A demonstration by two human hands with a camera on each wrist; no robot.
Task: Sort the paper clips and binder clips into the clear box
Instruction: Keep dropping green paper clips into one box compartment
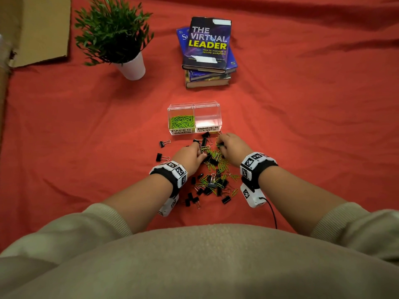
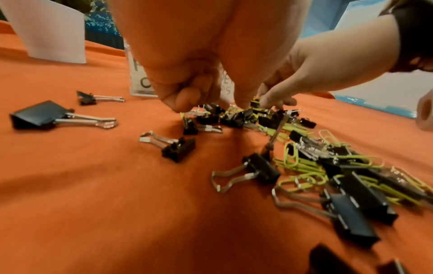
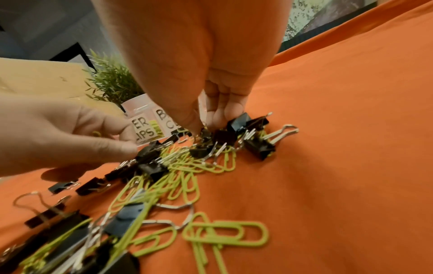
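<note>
A clear box [image 1: 216,104] with two compartments stands on the red cloth. Its left one, labelled PAPER CLIPS, holds green paper clips [image 1: 181,121]; the right one, labelled BINDER CLIPS, has nothing in it. In front of it lies a mixed pile [image 1: 213,178] of black binder clips and green paper clips. My left hand [image 1: 199,151] has its curled fingertips [image 2: 178,103] down in the pile's far end; what they hold is hidden. My right hand [image 1: 221,145] reaches in from the other side and pinches a green paper clip [image 2: 255,101] between thumb and fingers [image 3: 218,118].
Two stray binder clips [image 1: 164,143] [image 1: 162,157] lie left of the pile. Farther back are a potted plant in a white pot [image 1: 131,65] and a stack of books [image 1: 207,52]. Cardboard [image 1: 38,29] covers the far left corner.
</note>
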